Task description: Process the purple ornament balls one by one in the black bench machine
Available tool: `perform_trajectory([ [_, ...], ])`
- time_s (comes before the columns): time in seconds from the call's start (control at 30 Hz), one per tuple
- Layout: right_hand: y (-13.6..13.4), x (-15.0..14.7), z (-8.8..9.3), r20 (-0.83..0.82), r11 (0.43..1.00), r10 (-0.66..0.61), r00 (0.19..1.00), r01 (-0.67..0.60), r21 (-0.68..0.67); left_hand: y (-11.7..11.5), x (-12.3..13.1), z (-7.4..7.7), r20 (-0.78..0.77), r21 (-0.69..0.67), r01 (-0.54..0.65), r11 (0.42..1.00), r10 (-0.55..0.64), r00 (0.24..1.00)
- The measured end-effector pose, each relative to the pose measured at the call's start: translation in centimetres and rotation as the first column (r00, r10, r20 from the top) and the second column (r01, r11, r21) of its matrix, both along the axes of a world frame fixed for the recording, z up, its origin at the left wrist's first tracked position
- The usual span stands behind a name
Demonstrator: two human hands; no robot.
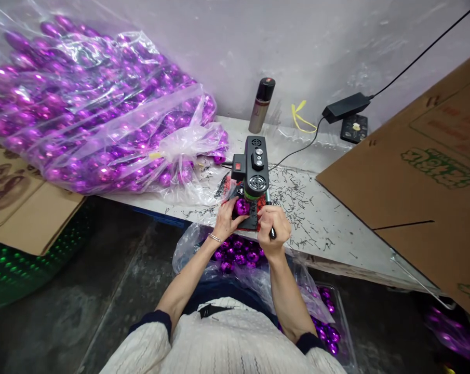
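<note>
My left hand (225, 221) was curled round a purple bauble (241, 206), thumb and fingers closed on its near side, pressing it against the foot of the small black machine (255, 166) that stood close to the near edge of the tabletop (328, 218). The bauble lay just ahead of that hand and a little to its right, directly under the machine's head; it looked round, and I could not tell which way its neck pointed. My right hand (274, 226) was nearer to me than the bauble and just to its right, shut in a fist on the dark lever (272, 233) that came down from the machine's side, knuckles up, wrist bent slightly inward. Both forearms reached forward from my lap and drew together at the machine, the hands near each other but not touching. An open bag of baubles (238, 257) sat between my arms below the table's edge, and a far bigger tied bag (82, 104) filled the left end of the tabletop, with metal scraps (297, 202) strewn to the right of the machine
</note>
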State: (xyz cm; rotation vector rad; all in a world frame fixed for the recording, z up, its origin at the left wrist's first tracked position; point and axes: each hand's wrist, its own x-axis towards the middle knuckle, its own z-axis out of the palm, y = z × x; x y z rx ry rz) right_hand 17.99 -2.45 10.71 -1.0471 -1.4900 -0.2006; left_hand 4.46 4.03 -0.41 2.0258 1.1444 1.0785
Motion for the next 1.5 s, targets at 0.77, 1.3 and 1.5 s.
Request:
perform_trajectory([
  [0.77, 0.5, -0.1, -4.7, -0.107, 0.997, 0.027, 0.994, -0.019, 0.074, 0.6, 1.5, -1.8, 0.006, 0.105, -0.006, 0.994, 0.005, 1.000],
  [1.3, 1.2, 0.0, -6.4, -0.010, 0.993, -0.073, 0.997, 0.073, 0.091, 0.5, 1.5, -1.3, 0.035, 0.115, 0.014, 0.993, -0.019, 0.999],
  [1.5, 1.2, 0.0, -4.1, -0.036, 0.994, -0.015, 0.999, 0.019, 0.109, 1.2, 1.8, -2.0, 0.049, 0.122, 0.007, 0.993, -0.013, 0.999],
])
